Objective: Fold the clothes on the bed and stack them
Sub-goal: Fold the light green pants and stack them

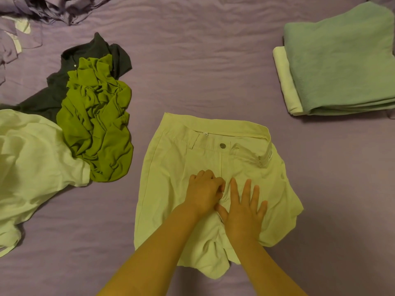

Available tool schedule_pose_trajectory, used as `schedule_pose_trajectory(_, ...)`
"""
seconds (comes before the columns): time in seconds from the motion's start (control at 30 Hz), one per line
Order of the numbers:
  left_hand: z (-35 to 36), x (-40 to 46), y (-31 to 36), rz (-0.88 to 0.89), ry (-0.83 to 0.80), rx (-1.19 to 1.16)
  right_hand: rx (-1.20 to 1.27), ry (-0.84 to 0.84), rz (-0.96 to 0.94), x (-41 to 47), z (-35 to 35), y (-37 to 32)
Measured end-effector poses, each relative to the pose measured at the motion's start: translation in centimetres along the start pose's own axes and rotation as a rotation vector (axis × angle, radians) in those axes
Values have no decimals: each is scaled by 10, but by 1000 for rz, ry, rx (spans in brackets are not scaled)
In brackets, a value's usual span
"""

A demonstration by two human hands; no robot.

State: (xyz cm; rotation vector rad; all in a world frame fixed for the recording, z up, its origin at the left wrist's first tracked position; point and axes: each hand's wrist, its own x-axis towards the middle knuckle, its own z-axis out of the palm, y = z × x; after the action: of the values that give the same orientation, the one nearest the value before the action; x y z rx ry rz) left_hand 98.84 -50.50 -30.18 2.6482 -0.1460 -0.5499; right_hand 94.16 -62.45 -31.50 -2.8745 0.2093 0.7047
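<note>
Bed point(203, 67) fills whole view, covered in wrinkled purple sheet; bunched purple bedding point(49, 9) at far left corner. Dim, warm-tinted light.

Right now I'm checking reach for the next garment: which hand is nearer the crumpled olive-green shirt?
Left. The left hand lies on the pale shorts, on the side toward the olive-green shirt; the right hand presses flat beside it, farther away.

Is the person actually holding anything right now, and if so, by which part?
The left hand pinches the pale shorts at the fly, around the zipper. The right hand holds nothing; it presses flat on the shorts beside it.
</note>
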Motion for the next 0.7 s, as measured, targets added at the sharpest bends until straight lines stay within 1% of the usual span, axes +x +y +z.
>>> schedule_pose_trajectory(0.07, -2, 1, 0, 12, -22, 28, -3, 12, -17, 1, 1, 0)
schedule_pose_trajectory(0.2, 3, -5, -2, 62, 142, 6, -19, 88, -53, 2, 5, -1)
schedule_pose_trajectory(0.23, 4, -5, -5, 72, 172, -26, -23, 95, -55, 2, 6, -1)
schedule_pose_trajectory(0.27, 3, -4, -7, 64, 169, -70, -31, 104, -56, 3, 7, -1)
schedule_pose_trajectory(0.4, -5, 3, -15, 39, 111, -187, -24, 90, -50, 5, 8, -1)
schedule_pose_trajectory(0.47, -3, 7, -16, 9, 101, -285, -34, 73, -50, 4, 10, 0)
schedule_pose_trajectory(0.57, -7, 13, -16, -48, 31, -366, -44, 52, -67, 3, 8, 0)
schedule_pose_trajectory(0.6, -10, 16, -14, -63, -7, -365, -50, 33, -60, 4, 7, 1)
schedule_pose_trajectory(0.63, -15, 19, -12, -79, -60, -348, -52, 66, -67, 4, 6, 2)
schedule_pose_trajectory(0.7, -25, 31, -11, -49, -178, -253, -31, 128, -162, -2, 1, 4)
